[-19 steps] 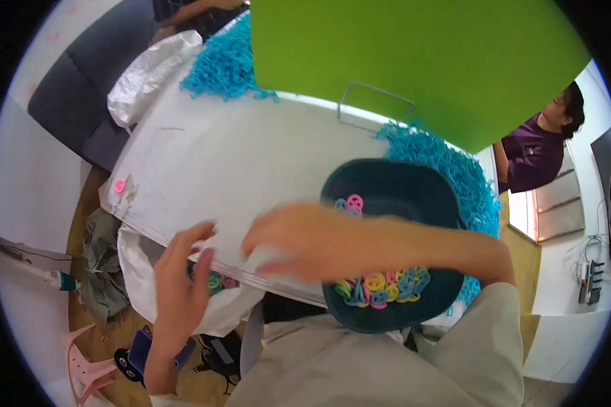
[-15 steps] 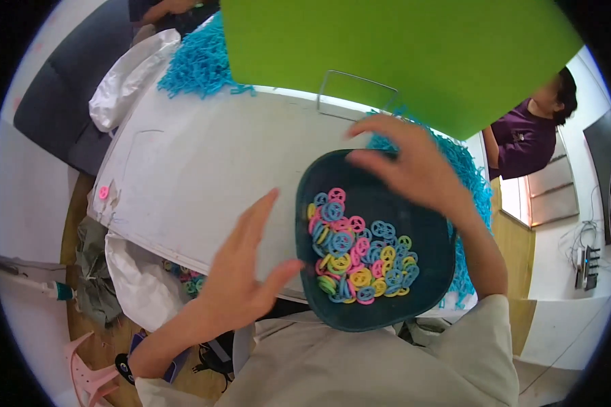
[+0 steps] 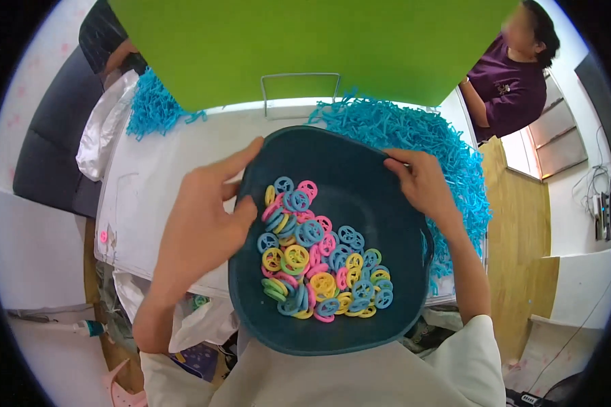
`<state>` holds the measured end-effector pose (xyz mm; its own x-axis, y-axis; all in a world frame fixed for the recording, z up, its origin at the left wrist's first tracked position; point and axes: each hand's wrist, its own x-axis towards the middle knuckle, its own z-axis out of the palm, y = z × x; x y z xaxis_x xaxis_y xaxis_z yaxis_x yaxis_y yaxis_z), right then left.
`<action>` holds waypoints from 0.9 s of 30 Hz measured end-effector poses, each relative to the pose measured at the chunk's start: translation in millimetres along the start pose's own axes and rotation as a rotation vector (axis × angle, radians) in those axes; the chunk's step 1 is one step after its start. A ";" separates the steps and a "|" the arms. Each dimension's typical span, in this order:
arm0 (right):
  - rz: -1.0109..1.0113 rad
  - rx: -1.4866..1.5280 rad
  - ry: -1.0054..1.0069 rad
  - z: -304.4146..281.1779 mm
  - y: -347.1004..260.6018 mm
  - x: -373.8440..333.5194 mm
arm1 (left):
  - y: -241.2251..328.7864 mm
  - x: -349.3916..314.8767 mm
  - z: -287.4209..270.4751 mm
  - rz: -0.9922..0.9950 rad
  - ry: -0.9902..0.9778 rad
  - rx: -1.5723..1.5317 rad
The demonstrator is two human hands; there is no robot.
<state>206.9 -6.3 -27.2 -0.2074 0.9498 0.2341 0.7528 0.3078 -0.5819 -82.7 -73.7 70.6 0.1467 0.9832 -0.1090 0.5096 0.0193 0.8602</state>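
A dark teal plastic basin [image 3: 360, 197] tilts toward me at the table's near edge. Many small plastic wheel-shaped rings [image 3: 322, 285], in pink, blue, yellow and green, lie heaped in its lower left part. My left hand [image 3: 207, 217] grips the basin's left rim, thumb on the inner side and fingers on the outside. On the upper right rim my right hand [image 3: 421, 186] pinches the edge between thumb and fingers.
A green board [image 3: 305, 47] stands across the table's far side, with a bent metal wire frame [image 3: 300, 76] before it. Blue plastic pieces [image 3: 414, 136] pile at the right, more at the far left. A person in a purple shirt [image 3: 512, 85] is beyond the table's right side.
Both hands, open over and beside the basin before, have closed on its rim. The basin now sits further left in view, and my head view has shifted.
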 end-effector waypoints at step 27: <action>-0.373 -0.029 -0.462 35.7 -52.3 -18.7 | -81.0 32.9 81.9 0.404 -0.138 0.635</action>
<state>149.2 -38.2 -28.9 -0.7067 0.7057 0.0517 0.5922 0.6299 -0.5025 -49.7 -57.7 -43.4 0.5083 0.8594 0.0559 0.7774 -0.4858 0.3995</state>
